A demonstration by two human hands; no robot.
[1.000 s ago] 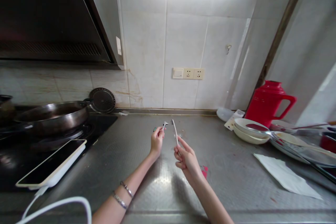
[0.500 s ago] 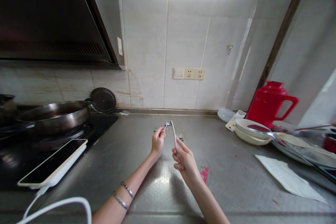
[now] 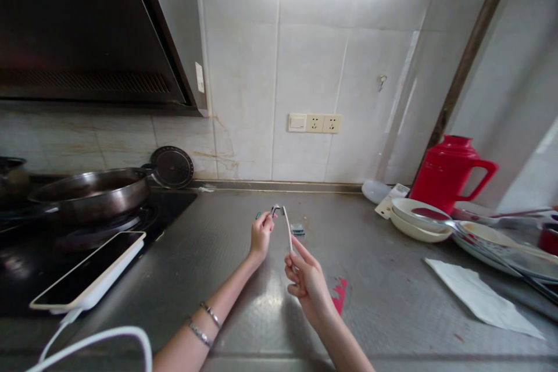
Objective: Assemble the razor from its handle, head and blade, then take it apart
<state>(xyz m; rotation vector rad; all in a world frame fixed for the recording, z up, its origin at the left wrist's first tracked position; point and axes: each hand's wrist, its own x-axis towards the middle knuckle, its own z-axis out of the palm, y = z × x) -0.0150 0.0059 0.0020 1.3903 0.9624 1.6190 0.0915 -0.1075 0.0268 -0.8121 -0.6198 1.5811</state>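
My left hand is closed, pinching a small silver-and-black object between thumb and fingers; its exact kind is too small to make out. In my right hand I grip a white toothbrush by its handle, upright and tilted slightly left. Its dark bristles face left, right beside the small object; whether they touch I cannot tell. Behind the right fingertips, small dark teal pieces lie on the metal countertop. Another bit of green shows beside my left fingertips.
On the left, a phone with a white cable lies by the stove, where a steel pan stands. To the right are stacked bowls, a red thermos jug and a white paper. A red patch marks the countertop.
The toothbrush and my right hand have shifted slightly down and left, bringing the bristles lower beside the small object. The teal pieces show more fully now. My left hand has barely moved.
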